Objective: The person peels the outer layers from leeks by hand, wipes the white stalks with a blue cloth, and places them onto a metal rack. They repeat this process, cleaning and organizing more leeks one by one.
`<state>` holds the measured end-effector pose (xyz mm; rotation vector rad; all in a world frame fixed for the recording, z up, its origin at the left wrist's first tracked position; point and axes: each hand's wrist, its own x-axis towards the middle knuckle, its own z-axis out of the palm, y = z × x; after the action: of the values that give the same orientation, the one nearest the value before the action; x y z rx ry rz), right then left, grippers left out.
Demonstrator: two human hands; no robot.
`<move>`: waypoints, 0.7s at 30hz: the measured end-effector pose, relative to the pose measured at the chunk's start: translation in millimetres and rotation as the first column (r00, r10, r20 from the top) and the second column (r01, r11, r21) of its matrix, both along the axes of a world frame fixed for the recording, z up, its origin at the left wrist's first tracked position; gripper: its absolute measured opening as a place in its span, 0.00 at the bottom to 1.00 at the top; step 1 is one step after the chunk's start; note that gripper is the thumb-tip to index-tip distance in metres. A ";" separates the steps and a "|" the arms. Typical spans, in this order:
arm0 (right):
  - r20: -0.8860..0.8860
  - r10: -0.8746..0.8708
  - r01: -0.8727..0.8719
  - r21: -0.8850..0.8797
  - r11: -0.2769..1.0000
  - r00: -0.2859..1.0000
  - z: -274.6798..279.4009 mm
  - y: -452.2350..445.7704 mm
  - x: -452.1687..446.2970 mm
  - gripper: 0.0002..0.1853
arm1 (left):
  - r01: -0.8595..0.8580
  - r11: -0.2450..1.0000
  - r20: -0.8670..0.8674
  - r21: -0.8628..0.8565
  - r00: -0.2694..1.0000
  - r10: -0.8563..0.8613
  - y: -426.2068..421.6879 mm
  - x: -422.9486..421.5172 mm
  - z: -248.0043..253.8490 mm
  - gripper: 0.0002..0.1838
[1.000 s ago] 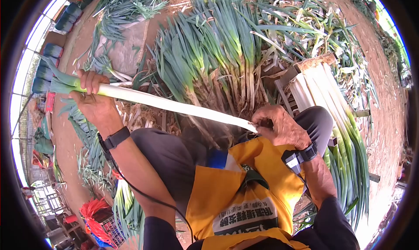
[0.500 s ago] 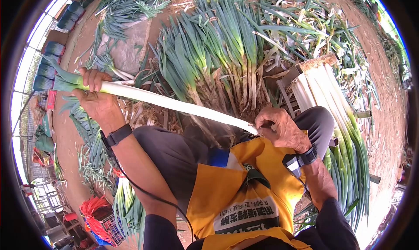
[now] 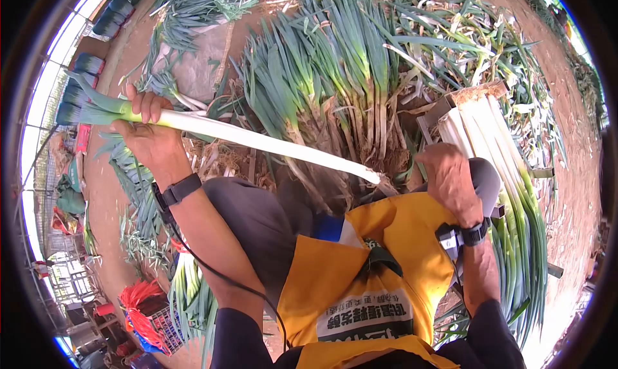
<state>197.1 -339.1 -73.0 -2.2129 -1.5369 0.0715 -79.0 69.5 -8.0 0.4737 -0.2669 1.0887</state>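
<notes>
My left hand (image 3: 153,134) is closed around a long green onion (image 3: 257,140) where its white stalk meets the green leaves. The stalk slopes down to the right across my lap, its root end in front of my yellow apron (image 3: 412,240). My right hand (image 3: 447,176) is curled shut to the right of that root end, apart from it. Whatever its fingers may hold is hidden. Beyond the stalk stands a large bundle of unpeeled green onions (image 3: 322,73) with brown, dry lower ends.
White peeled green onions (image 3: 486,137) lie on a rack at my right. Stripped leaves (image 3: 450,40) cover the ground behind it. More green onions (image 3: 193,15) lie at the far left. A crate with red ties (image 3: 141,311) sits at lower left.
My right hand has left the root end of the green onion, moving right and slightly up, and its fingers have curled in. My left hand keeps its grip.
</notes>
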 end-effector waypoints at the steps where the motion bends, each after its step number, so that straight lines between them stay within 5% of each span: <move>1: -0.132 -0.140 0.123 -0.129 0.984 0.981 14.9 12.1 -5.5 0.09 | -0.025 0.999 -0.034 0.023 0.999 0.026 0.5 0.5 -0.6 0.46; 2: -0.242 -0.286 0.219 -0.270 0.938 0.927 20.9 23.6 -10.7 0.09 | -0.052 0.997 -0.068 0.048 0.996 0.055 2.0 0.5 -1.0 0.45; 5: -0.116 -0.002 -0.029 -0.259 0.966 0.993 -6.6 51.7 -28.0 0.09 | -0.130 0.983 -0.169 0.130 0.974 0.151 7.7 -3.8 -1.7 0.46; 6: -0.049 0.084 -0.096 -0.380 0.920 0.995 -7.2 60.3 -44.6 0.11 | -0.140 0.979 -0.183 0.151 0.969 0.167 6.9 -3.9 -0.9 0.46; 8: -0.143 0.297 -0.328 -0.508 0.796 0.944 -57.3 75.5 -67.8 0.13 | -0.129 0.974 -0.204 0.189 0.964 0.167 8.3 -5.6 1.0 0.47; 10: -0.413 0.298 -0.499 -0.566 0.656 0.861 -98.2 95.0 -105.5 0.20 | -0.133 0.969 -0.224 0.209 0.958 0.180 5.8 -6.4 5.0 0.47; 12: -0.427 0.344 -0.525 -0.441 0.728 0.836 -158.9 87.0 -143.6 0.27 | -0.101 0.969 -0.224 0.227 0.962 0.153 4.0 -7.4 6.2 0.47; 15: -0.388 0.462 -0.601 -0.432 0.673 0.797 -221.3 70.4 -176.1 0.32 | -0.101 0.965 -0.234 0.241 0.959 0.159 2.7 -7.9 6.5 0.46; 21: -0.480 0.428 -0.638 -0.652 0.409 0.765 -279.2 81.1 -155.5 0.27 | -0.079 0.966 -0.206 0.245 0.970 0.131 6.4 -12.7 5.9 0.44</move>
<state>41.5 -258.0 -352.2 -1.9635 -2.3024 1.4612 -91.7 75.9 -2.1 0.8245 -0.1759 1.1024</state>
